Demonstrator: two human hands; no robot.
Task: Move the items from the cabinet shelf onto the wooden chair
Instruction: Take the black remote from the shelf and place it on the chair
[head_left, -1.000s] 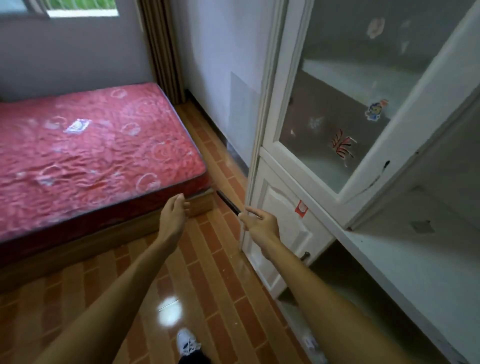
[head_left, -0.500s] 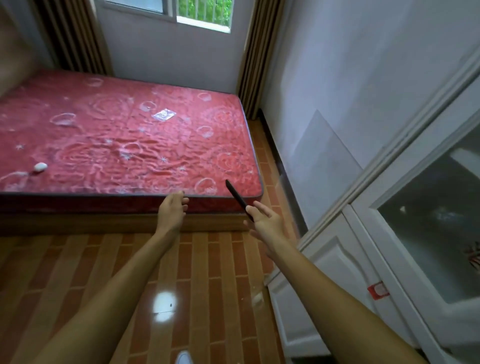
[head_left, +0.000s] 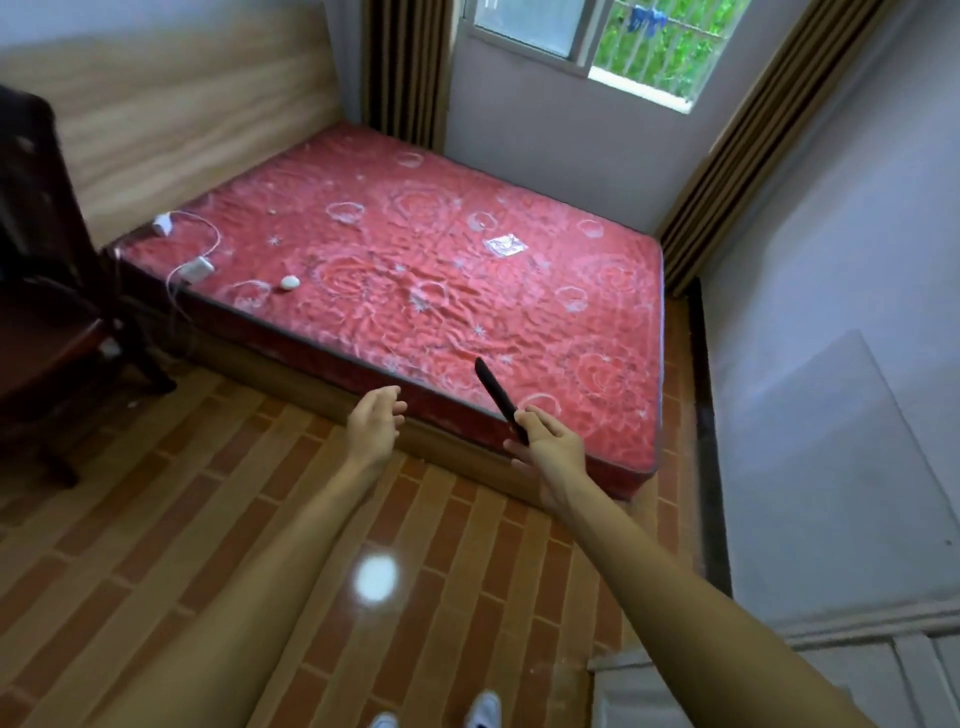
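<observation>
Black slim stick (tip up-left) in right hand.

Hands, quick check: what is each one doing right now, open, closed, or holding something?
Left hand: open, loosely curled, empty.
Right hand: closed on a thin black object that sticks up over the mattress edge; what it is cannot be told.

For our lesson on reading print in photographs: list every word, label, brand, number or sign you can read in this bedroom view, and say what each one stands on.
None: no text can be read in this view.
The silvery packet on the red mattress: any print is too blurred to read.
The white charger on the mattress: no marking shows.
The dark object in the right hand: no label shows.
</observation>
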